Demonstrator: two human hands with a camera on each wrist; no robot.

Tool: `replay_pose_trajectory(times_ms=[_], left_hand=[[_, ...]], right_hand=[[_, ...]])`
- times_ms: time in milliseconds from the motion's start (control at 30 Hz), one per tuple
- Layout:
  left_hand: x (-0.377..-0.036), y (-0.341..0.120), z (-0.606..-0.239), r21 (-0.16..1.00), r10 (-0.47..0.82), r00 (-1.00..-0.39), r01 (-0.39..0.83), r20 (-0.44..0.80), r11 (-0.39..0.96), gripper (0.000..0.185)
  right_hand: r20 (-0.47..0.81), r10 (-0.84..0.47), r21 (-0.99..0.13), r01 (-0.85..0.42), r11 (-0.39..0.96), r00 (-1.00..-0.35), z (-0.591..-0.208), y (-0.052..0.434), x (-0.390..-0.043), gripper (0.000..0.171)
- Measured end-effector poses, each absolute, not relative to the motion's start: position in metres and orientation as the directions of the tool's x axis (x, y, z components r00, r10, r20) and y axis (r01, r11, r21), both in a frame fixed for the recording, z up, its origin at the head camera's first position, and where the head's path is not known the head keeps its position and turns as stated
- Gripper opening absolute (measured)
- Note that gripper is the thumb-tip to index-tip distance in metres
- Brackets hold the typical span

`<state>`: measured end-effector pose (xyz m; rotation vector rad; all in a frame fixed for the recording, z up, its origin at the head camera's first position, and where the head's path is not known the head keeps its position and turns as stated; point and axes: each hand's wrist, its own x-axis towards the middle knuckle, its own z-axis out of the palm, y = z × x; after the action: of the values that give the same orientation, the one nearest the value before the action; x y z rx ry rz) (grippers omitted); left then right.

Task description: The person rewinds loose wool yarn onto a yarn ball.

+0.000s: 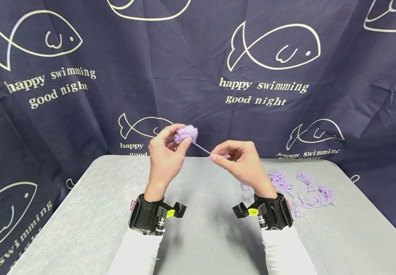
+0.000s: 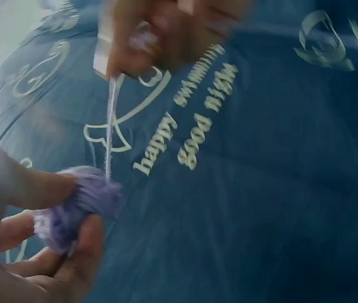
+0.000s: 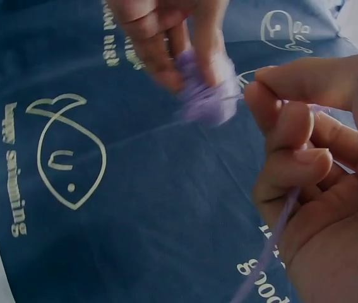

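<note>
A small ball of lilac yarn (image 1: 186, 133) is held up above the far edge of the table by my left hand (image 1: 166, 158), thumb on one side and fingers on the other. From the ball a single strand (image 1: 202, 148) runs straight across to my right hand (image 1: 240, 160), which pinches it between thumb and forefinger. In the right wrist view the yarn tail (image 3: 272, 249) passes through the curled fingers and hangs below them. The left wrist view shows the wound ball (image 2: 81, 205) close up, its strand stretched up to the blurred right hand (image 2: 172, 31).
Loose, tangled lilac yarn (image 1: 316, 194) lies on the right part of the grey table (image 1: 115, 214), with another clump (image 1: 280, 181) beside the right wrist. A dark blue cloth (image 1: 198, 76) printed with fish and lettering hangs behind the table.
</note>
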<state>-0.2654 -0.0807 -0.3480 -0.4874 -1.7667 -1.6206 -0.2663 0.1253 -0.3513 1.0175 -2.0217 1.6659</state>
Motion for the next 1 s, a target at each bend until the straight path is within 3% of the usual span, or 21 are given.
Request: replay_pose_trajectory(times_ms=[133,267,333,433,600,767,867,1000], left_hand=[[-0.263,-0.082,-0.351,0.676,0.024,-0.74,0.626,0.672,0.389,0.028],[-0.261,-0.083,-0.351,0.639,0.251,-0.786,0.609,0.565,0.469,0.025],[-0.26,-0.085,-0.351,0.633,0.357,-0.779,0.626,0.515,0.455,0.024],[-0.259,-0.086,-0.35,0.657,0.484,-0.746,0.65,0.457,0.383,0.025],[-0.258,-0.089,-0.348,0.763,0.629,-0.637,0.638,0.446,0.105,0.029],[-0.255,-0.092,-0.345,0.81,0.631,-0.564,0.555,0.533,-0.189,0.033],[-0.254,-0.092,-0.344,0.794,0.546,-0.584,0.518,0.601,-0.319,0.034],[-0.254,-0.089,-0.343,0.736,0.365,-0.645,0.52,0.671,-0.433,0.035]], right_hand=[[0.667,-0.23,-0.732,-0.681,-0.028,-0.708,-0.349,0.13,-0.265,0.006],[0.664,-0.125,-0.747,-0.646,-0.158,-0.738,-0.348,0.132,-0.266,0.007],[0.661,-0.077,-0.737,-0.627,-0.252,-0.746,-0.348,0.132,-0.269,0.003],[0.654,-0.007,-0.706,-0.607,-0.366,-0.756,-0.348,0.131,-0.272,0.014],[0.612,0.078,-0.688,-0.578,-0.439,-0.787,-0.349,0.133,-0.276,0.021],[0.57,0.103,-0.745,-0.566,-0.353,-0.815,-0.352,0.133,-0.279,0.012],[0.579,0.081,-0.789,-0.582,-0.196,-0.812,-0.354,0.132,-0.279,0.005],[0.626,-0.002,-0.78,-0.626,0.001,-0.78,-0.356,0.13,-0.279,0.009]])
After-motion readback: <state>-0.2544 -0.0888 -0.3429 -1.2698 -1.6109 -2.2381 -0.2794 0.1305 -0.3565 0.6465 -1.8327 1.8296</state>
